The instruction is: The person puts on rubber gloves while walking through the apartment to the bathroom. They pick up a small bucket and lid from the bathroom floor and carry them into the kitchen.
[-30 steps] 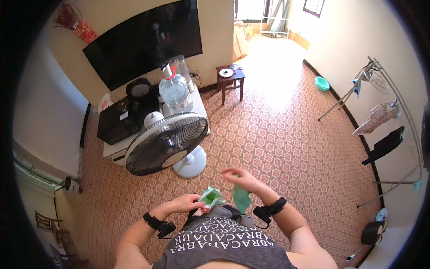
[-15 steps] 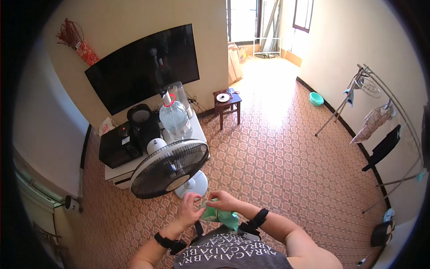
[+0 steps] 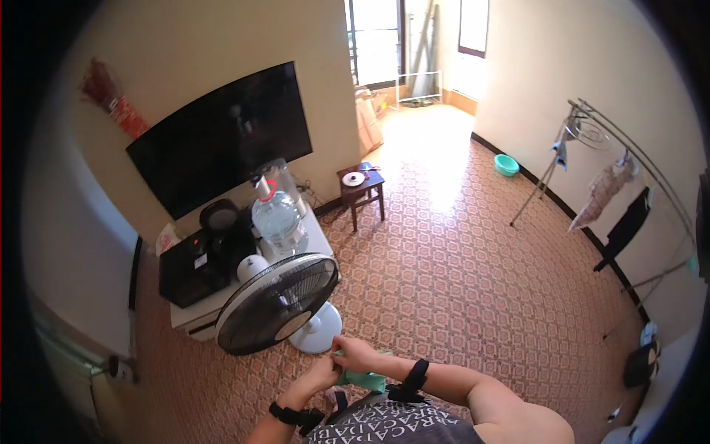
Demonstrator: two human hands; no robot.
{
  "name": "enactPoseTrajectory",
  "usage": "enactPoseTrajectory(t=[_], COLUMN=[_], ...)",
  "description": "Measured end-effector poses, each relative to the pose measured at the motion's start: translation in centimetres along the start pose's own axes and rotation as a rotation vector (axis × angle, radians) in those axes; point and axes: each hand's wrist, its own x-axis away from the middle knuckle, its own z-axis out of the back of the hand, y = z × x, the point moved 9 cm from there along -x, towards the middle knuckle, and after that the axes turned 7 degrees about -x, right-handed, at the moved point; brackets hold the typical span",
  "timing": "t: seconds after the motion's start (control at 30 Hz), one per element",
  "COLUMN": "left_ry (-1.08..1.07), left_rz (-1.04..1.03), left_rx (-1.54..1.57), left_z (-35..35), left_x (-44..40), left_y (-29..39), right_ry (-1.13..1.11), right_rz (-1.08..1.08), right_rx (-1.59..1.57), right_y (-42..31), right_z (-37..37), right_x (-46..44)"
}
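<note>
The green sheet (image 3: 364,381) is pinched in the curled fingers of the right hand (image 3: 356,355), its bulk hanging below them. Whether it is also gripped by the left hand (image 3: 324,372), just beside, cannot be told.

The bundle (image 3: 364,381) is mint green. The shirt (image 3: 384,425) is dark grey with rows of white letters, and the wristbands (image 3: 418,376) are black. The floor (image 3: 444,296) repeats a reddish-pink and beige tile pattern. The fan (image 3: 277,307) has a black cage, a white rim and a white base. The basin (image 3: 506,165) is turquoise, the stool (image 3: 375,180) dark brown.
</note>
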Motion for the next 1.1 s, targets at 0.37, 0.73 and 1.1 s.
enactPoseTrajectory(t=[0.37, 0.73, 1.1], left_ry=[-0.028, -0.129, -0.419], left_rz=[0.088, -0.053, -0.152], left_rx=[1.302, 1.555, 0.082], left_z=[-4.3, -3.0, -4.3], left_x=[-2.3, -2.5, -3.7], left_y=[-5.7, 0.8, -2.6], right_ry=[0.036, 0.102, -0.13], right_rz=[0.102, 0.265, 0.253], right_rx=[-0.074, -0.288, -0.197], right_y=[0.5, -3.4, -5.0], right_z=[-1.3, 1.8, 1.0], right_x=[2.2, 2.9, 3.5])
